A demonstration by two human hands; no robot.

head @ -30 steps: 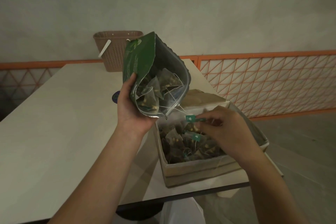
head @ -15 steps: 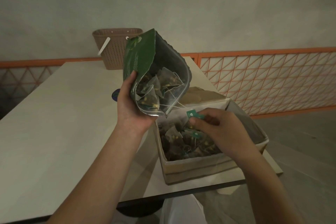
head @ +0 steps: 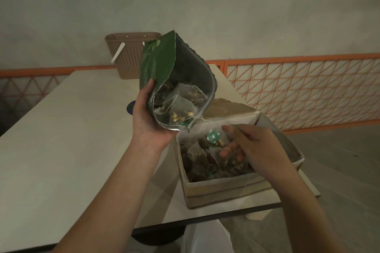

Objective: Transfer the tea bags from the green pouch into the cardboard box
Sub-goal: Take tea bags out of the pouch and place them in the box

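One green pouch is held tilted over one cardboard box, its open mouth facing the box.

The pouch is gripped from below by the left hand; about three pyramid tea bags can be counted inside it. One tea bag with a green tag is pinched by the right hand over the box, where a heap too tangled to count is seen. One woven basket is placed at the far end of the table.

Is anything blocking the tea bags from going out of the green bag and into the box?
Nothing visible does. The left hand holds the green pouch tipped, mouth open just above the cardboard box, whose top is open. Only the right hand is over the box, handling a tea bag there.
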